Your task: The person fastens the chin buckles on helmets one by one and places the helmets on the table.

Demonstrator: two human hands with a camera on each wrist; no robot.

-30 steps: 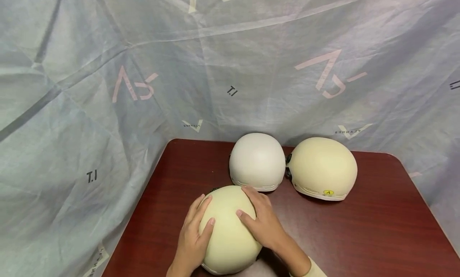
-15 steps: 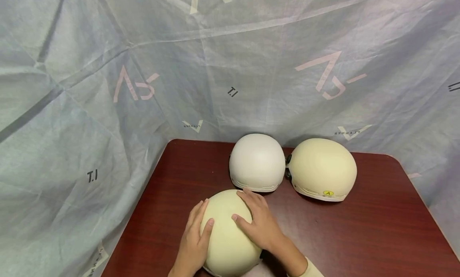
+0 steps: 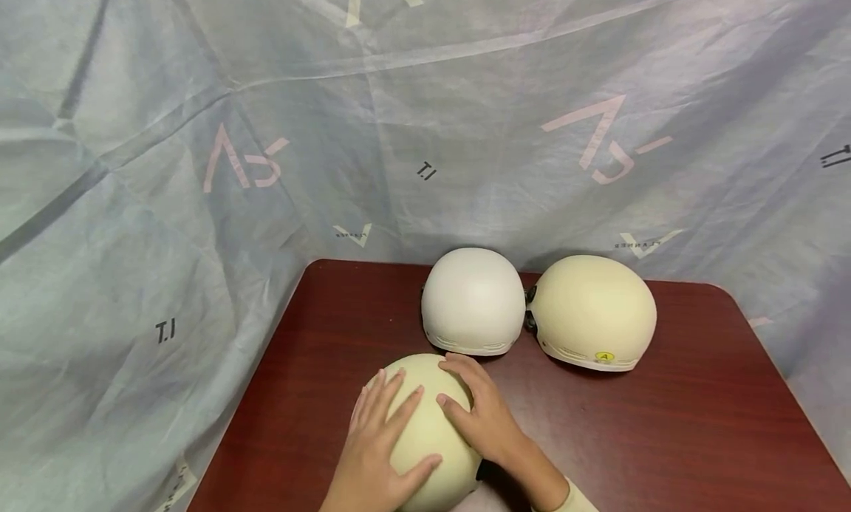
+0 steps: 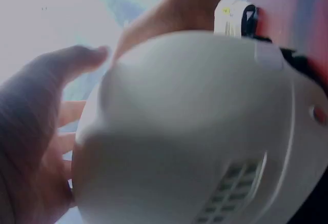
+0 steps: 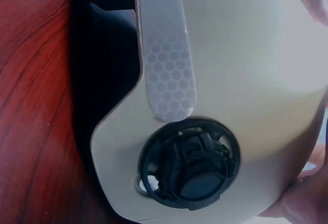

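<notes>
A cream helmet (image 3: 435, 431) rests dome up on the table's near side in the head view. Spread over its left side and top is my left hand (image 3: 375, 453), its fingers extended and the thumb apart. My right hand (image 3: 488, 416) lies on the upper right of the dome, fingers gently bent and thumb on the shell. The left wrist view shows the smooth shell (image 4: 179, 96) and a vent grille (image 4: 233, 188). Seen from the right wrist, the shell carries a honeycomb reflective strip (image 5: 169, 65) and a round black fitting (image 5: 189, 165). The helmet's near edge is cut off in the head view.
Behind stand a white helmet (image 3: 473, 301) and another cream helmet (image 3: 595, 309) with a yellow sticker, side by side with black fittings between them. The dark red table (image 3: 671, 423) meets a grey printed sheet (image 3: 505, 128) at the back and left.
My left hand has moved from the helmet's left side further onto the dome, its fingers spreading. The helmet has shifted slightly toward me. My right hand stays on its upper right.
</notes>
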